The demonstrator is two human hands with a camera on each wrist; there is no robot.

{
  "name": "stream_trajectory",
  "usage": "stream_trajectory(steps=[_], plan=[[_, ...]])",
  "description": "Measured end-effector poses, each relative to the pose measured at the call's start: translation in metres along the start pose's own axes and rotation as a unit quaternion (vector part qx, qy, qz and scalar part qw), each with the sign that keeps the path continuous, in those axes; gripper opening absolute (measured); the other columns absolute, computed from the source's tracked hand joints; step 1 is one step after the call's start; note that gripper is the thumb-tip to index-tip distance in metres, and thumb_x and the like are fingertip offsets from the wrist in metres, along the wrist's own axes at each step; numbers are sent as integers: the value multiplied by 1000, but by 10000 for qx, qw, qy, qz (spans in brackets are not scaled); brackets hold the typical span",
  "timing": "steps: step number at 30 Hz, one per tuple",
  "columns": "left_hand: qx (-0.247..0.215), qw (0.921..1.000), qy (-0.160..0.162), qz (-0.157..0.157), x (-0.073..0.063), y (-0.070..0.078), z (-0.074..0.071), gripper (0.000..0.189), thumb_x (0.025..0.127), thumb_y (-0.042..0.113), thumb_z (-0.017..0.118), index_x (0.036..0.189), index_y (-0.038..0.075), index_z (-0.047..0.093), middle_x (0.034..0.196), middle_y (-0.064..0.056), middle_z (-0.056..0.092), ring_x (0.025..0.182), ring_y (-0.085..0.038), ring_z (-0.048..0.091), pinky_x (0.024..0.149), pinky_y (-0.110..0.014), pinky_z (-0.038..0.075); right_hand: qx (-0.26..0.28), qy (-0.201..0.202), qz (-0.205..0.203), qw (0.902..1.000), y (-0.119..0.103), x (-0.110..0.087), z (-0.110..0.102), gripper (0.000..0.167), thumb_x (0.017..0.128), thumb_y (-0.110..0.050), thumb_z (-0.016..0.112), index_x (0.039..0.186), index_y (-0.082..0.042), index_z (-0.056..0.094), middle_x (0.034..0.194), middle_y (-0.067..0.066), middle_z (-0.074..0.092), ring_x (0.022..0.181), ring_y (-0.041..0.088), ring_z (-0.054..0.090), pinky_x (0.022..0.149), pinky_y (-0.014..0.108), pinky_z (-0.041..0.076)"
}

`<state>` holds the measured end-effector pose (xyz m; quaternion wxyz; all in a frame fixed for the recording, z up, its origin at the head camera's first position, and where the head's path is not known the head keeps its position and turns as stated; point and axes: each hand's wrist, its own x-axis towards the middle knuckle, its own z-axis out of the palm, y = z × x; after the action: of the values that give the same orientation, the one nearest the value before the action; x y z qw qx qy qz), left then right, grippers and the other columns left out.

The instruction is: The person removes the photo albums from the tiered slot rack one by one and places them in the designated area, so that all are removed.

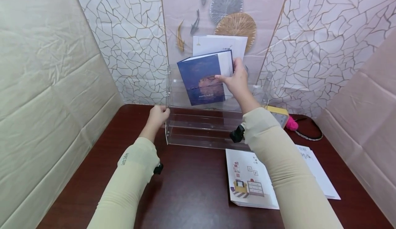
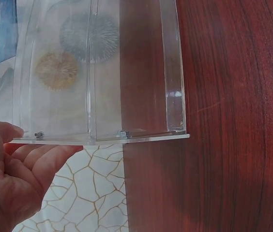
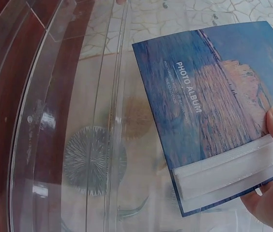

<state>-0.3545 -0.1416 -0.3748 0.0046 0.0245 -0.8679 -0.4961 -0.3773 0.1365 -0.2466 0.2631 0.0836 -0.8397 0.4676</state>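
My right hand (image 1: pixel 236 79) grips a blue photo album (image 1: pixel 202 79) by its right edge, thumb on the front cover. In the right wrist view the lettering on the album (image 3: pixel 209 96) is readable; it is tilted over the upper part of a clear acrylic rack (image 1: pixel 198 139). My left hand (image 1: pixel 158 116) pinches the rack's left side panel. The left wrist view shows thumb and fingers on either side of that panel (image 2: pixel 151 139). Behind the blue album a white album (image 1: pixel 213 41) stands upright at the rack's top; its lower part is hidden.
A white album with a room drawing (image 1: pixel 250 184) lies in front of the rack's right side. Another white album (image 1: pixel 321 177) lies partly under my right forearm. A yellow clock (image 1: pixel 279 113) and a pink fluffy item (image 1: pixel 291 123) with a dark band stand at the rack's right.
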Motion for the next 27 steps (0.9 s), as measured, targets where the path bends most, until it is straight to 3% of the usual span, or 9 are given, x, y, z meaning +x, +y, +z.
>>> stream_trajectory(steps=[11,27], plan=[[-87,10000,-5,-17,-1,0,1,41,96,20,45,130,0,54,130,-19,50,93,-32,60,61,-40,60,373,118,34,9992,-8,6,-14,60,69,-7,83,113,-2,42,109,12,58,99,20,53,88,32,47],[-143,9998,-15,-111,-1,3,-1,41,96,20,46,130,-1,54,131,-18,49,98,-31,58,54,-32,59,785,-139,-114,9968,-22,15,-36,60,75,-4,78,119,-5,37,112,10,53,102,18,50,88,29,46]])
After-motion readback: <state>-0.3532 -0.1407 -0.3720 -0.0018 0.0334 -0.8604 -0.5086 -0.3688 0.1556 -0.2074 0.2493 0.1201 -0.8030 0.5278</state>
